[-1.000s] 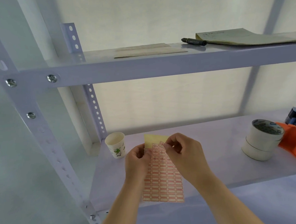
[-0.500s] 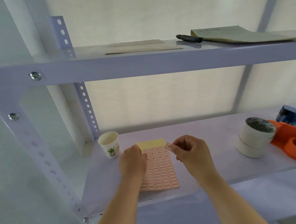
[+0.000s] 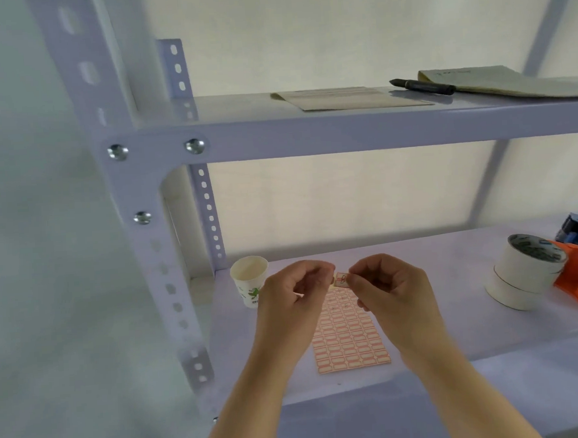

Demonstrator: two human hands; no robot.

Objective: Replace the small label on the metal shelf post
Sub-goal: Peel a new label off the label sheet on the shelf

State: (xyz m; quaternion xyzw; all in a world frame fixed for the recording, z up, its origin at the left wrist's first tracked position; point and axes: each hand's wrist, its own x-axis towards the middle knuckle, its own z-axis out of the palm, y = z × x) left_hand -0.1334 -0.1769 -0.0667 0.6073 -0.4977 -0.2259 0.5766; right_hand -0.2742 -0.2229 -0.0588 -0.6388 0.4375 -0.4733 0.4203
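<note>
Both the left hand point(image 3: 294, 293) and right hand point(image 3: 384, 285) pinch 1 small label point(image 3: 341, 279) above the sticker sheet point(image 3: 349, 337), so sticking it on the post point(image 3: 146, 227) is left.

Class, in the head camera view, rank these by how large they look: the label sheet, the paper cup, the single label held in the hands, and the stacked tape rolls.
1. Label sheet and tape rolls: too alike to rank.
2. Paper cup.
3. Single label, by far the smallest.
</note>
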